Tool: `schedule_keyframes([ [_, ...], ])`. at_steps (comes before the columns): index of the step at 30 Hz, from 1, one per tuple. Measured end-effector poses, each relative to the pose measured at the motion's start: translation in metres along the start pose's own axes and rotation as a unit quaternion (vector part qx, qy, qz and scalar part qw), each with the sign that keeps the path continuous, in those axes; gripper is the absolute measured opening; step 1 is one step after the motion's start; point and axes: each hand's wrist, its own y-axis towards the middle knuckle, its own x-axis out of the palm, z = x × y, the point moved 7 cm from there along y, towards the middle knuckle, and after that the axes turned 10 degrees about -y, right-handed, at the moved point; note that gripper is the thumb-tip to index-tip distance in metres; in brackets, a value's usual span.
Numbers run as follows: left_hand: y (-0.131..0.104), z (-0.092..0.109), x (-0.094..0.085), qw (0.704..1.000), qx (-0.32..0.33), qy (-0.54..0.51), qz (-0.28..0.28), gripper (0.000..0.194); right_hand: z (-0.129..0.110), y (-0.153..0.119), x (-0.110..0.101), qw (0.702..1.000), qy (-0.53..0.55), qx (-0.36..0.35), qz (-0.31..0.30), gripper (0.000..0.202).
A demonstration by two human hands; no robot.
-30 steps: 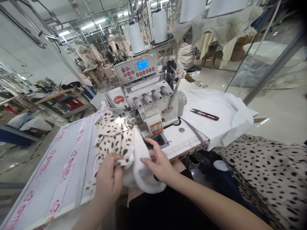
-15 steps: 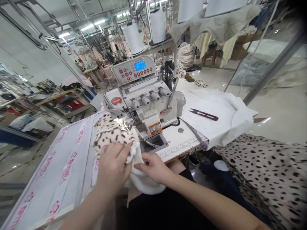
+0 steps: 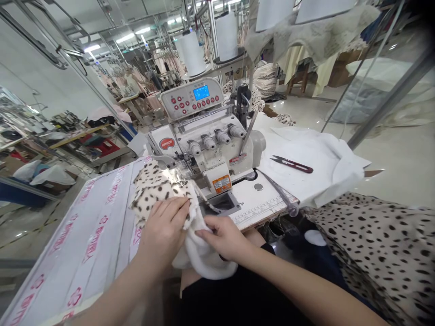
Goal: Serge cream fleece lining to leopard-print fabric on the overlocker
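Observation:
A spotted fleece fabric piece [image 3: 152,185], cream with dark spots and a white fluffy side, runs from under the presser foot of a white overlock sewing machine [image 3: 207,145] down to my lap. My left hand [image 3: 166,224] presses on the spotted part, its fingers bent together over the fabric edge just before the foot. My right hand [image 3: 222,235] pinches the white part [image 3: 200,253] of the cloth between thumb and fingers, right of the left hand. The white part hangs in a fold below both hands. A lamp lights the needle area, whose details are too small to tell.
Dark red thread snips [image 3: 292,164] lie on white sheeting right of the machine. More spotted fabric [image 3: 377,244] is heaped at the lower right. Thread cones [image 3: 192,53] stand above the machine. Printed plastic film [image 3: 91,226] covers the table at left.
My left hand has slid slightly up along the fabric edge toward the presser foot. My right hand keeps its pinch and has shifted slightly right. The view has tilted a little.

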Motion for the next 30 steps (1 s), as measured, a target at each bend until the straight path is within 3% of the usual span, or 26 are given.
schedule_keyframes([
  [7,0.018,-0.014,-0.014,1.000,-0.002,0.015,0.010,0.004,-0.010,0.019,-0.012,1.000,-0.018,-0.015,0.012,0.025],
  [12,0.005,-0.030,-0.008,0.989,-0.133,-0.028,-0.059,0.039,-0.002,0.019,-0.012,0.998,0.057,0.035,-0.006,0.017],
  [14,0.000,-0.035,-0.006,0.984,-0.156,-0.023,-0.077,0.037,0.002,0.018,-0.006,0.991,0.112,0.064,-0.041,0.025],
  [16,0.002,-0.036,-0.007,0.990,-0.119,-0.008,-0.070,0.027,0.003,0.016,0.004,0.980,0.156,0.092,-0.083,0.026],
  [18,0.010,-0.032,-0.011,0.998,-0.036,0.022,-0.045,0.024,0.002,0.015,0.016,0.971,0.181,0.113,-0.111,0.022],
  [20,0.016,-0.027,-0.013,0.997,0.045,0.060,-0.017,0.025,0.000,0.017,0.028,0.968,0.186,0.123,-0.114,0.018],
  [23,0.019,-0.019,-0.012,0.990,0.112,0.080,0.018,0.020,0.002,0.020,0.040,0.973,0.166,0.136,-0.087,0.015],
  [26,0.012,-0.015,-0.010,0.994,0.089,0.051,0.049,0.014,0.005,0.021,0.042,0.982,0.119,0.132,-0.060,0.018],
  [30,-0.001,-0.014,-0.005,0.999,0.032,-0.006,0.027,0.015,0.006,0.017,0.034,0.993,0.055,0.093,-0.050,0.021],
])
